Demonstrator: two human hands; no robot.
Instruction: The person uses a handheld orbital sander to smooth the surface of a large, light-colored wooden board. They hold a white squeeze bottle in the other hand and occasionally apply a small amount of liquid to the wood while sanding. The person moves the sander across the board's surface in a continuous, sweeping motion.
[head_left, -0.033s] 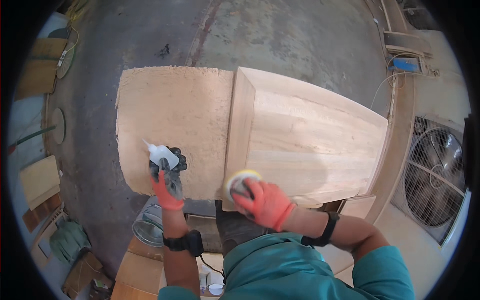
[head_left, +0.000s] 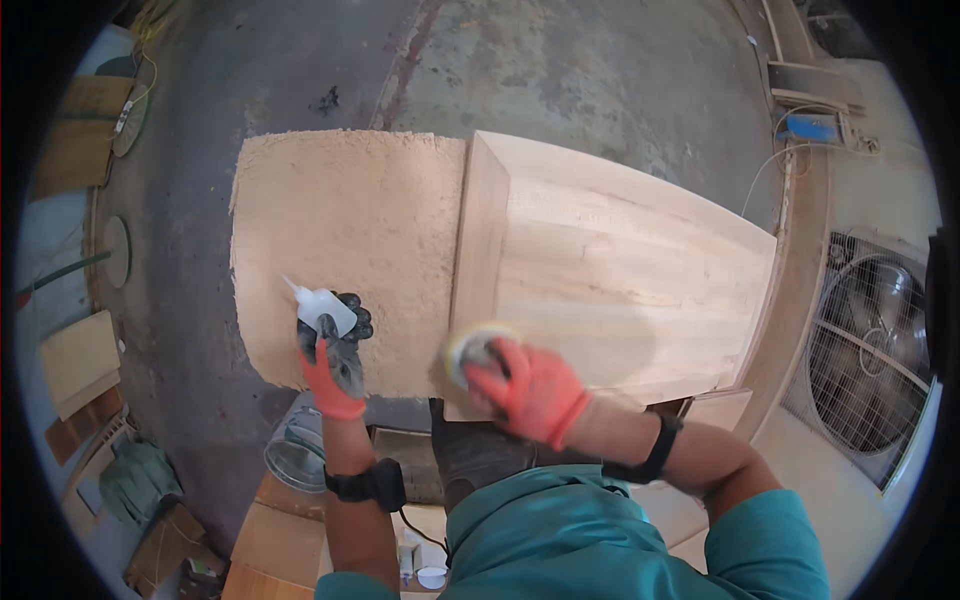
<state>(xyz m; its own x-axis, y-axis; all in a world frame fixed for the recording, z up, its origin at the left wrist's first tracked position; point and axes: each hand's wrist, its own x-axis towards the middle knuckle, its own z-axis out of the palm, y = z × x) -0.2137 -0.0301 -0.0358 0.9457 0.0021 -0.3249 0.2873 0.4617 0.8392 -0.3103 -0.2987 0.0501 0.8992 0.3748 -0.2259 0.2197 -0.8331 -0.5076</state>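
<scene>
My left hand [head_left: 338, 370], in a red glove with a dark palm, grips a white squeeze bottle [head_left: 327, 310]. The bottle's thin nozzle points up and to the left. My right hand [head_left: 535, 392], gloved the same way, closes on a round white disc with a yellow rim [head_left: 458, 352]. Motion smears the disc, and its exact kind is unclear. It is at the near left corner of a pale wooden panel [head_left: 600, 260] with a raised frame. Left of the panel spreads a rough beige padded surface [head_left: 345, 200], under the bottle.
A large caged fan [head_left: 868, 350] stands at the right. A metal bucket [head_left: 297, 450] sits below my left forearm, near a wooden box [head_left: 270, 550]. Boards [head_left: 80, 365] and a green cloth bundle [head_left: 138, 482] lie along the left. Concrete floor [head_left: 560, 80] lies beyond the panel.
My right hand and the disc have shifted slightly left and away from me. The left hand holds the bottle almost still.
</scene>
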